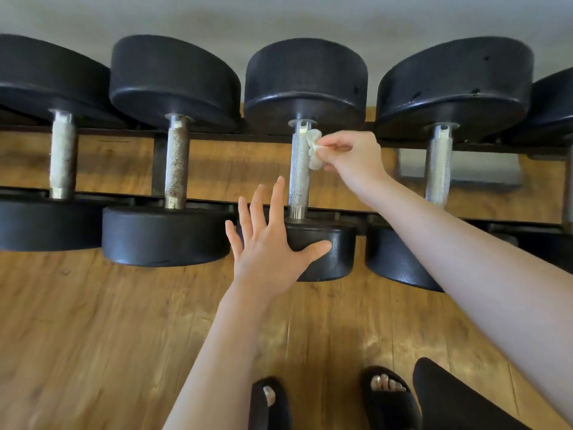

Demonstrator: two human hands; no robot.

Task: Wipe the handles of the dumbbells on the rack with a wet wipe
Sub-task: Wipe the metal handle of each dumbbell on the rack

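Head view: right hand pinches wet wipe on handle; left hand, fingers spread, hides near weight head; neighbouring dumbbells crowd both sides.

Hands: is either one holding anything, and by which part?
The right hand pinches a crumpled wipe by its right edge, against the third dumbbell's handle. The left hand holds nothing; its fingers are spread over the near weight.
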